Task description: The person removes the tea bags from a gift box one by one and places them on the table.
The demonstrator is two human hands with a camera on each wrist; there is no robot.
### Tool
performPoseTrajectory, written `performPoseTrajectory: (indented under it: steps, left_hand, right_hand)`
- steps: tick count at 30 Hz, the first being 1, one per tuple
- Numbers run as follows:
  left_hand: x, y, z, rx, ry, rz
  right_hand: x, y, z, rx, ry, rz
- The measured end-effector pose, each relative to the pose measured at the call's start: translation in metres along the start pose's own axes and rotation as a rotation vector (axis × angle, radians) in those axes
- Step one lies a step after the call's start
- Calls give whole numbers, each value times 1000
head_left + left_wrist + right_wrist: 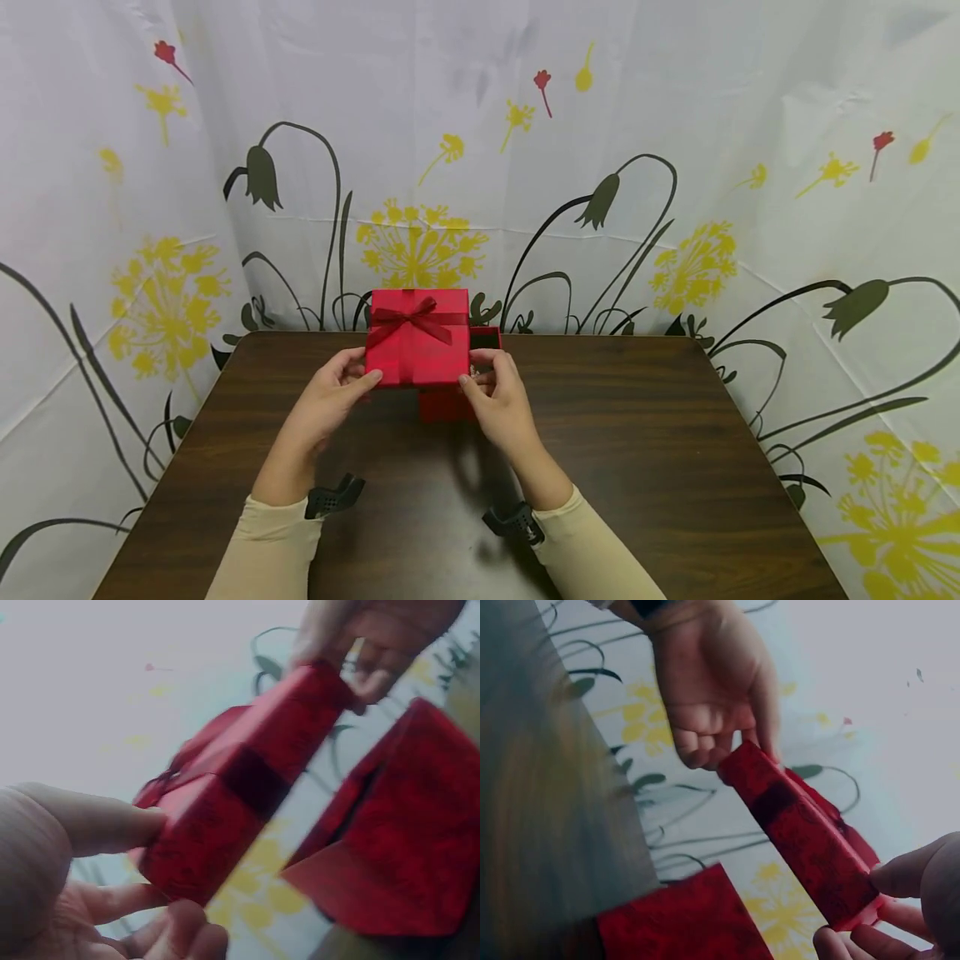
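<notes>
Holding red lid (435,358) with ribbon bow (414,320) aloft, above table (637,442), in front of open red box (444,406). Gripping its opposite sides between thumb and fingers of left hand (336,387) and right hand (497,393). Hiding much of box behind lid and right hand; too dark inside to make out. Cut off at bottom edge in right wrist view: box; blurred there: table. Strapped near both cuffs: black devices (330,498). Behind everything: flower-patterned curtain (465,108).

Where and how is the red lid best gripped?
Probably by the two lower corners of this boxy lid in the head view, left hand from the left, right hand from the right; the bow lies clear of those corners.
</notes>
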State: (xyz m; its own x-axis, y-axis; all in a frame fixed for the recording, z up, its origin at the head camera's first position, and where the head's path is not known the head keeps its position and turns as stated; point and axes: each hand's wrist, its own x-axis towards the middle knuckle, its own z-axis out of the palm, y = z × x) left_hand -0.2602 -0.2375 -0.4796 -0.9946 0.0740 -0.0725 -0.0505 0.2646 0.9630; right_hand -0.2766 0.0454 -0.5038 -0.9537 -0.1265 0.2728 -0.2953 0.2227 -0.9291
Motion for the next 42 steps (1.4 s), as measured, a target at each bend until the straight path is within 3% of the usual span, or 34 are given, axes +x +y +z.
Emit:
performPoseTrajectory:
  steps: [8, 13, 16, 19, 24, 29, 37, 42]
  left_hand:
    - [-19, 1, -38, 134, -75, -22]
    - [-30, 2, -59, 219, -89, -46]
    - [-36, 5, -70, 269, -84, -77]
    - [-42, 7, -78, 313, -77, -114]
    - [-45, 7, -85, 342, -62, -152]
    - [-43, 3, -87, 366, -71, -176]
    - [-33, -9, -89, 475, -73, -180]
    - [-29, -14, -90, 491, -80, -206]
  right_hand:
    - [-13, -3, 24, 153, -152, -82]
    - [-22, -3, 35, 120, -263, -123]
    - [-27, -4, 41, 123, -330, -121]
    - [-33, -5, 48, 214, -408, -81]
    - [-44, -4, 59, 375, -500, -38]
    - [-49, 1, 67, 345, -525, -47]
    - [-51, 19, 77, 353, -591, 61]
    - [-52, 28, 80, 381, -606, 95]
